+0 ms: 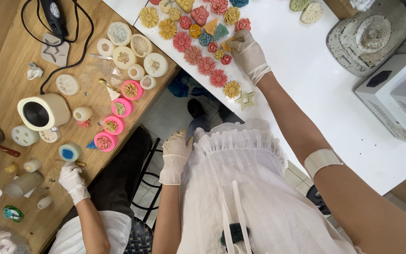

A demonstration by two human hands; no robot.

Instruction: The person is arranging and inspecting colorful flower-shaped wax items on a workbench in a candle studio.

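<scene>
While gloved, right hand (247, 51) touches a small orange wax wedge (226, 46).

a craft workshop for moulded wax or soap pieces, white surface (306, 70) spread with coloured flower-shaped casts (206, 65), wooden surface (5, 61) crowded with silicone moulds (156, 64), pink moulds (105, 141), a small melting pot (43, 112), gloved people working side by side

Reached with gloved right hand (248, 52) to small orange piece (226, 46) among coloured flower shapes (206, 65) on white table (306, 80), fingers touching it. Kept gloved left hand (175, 153) low beside white apron (240, 178), holding nothing. Saw another person's gloved hand (73, 181) on wooden table (5, 89), near pink moulds (113, 124).
</scene>
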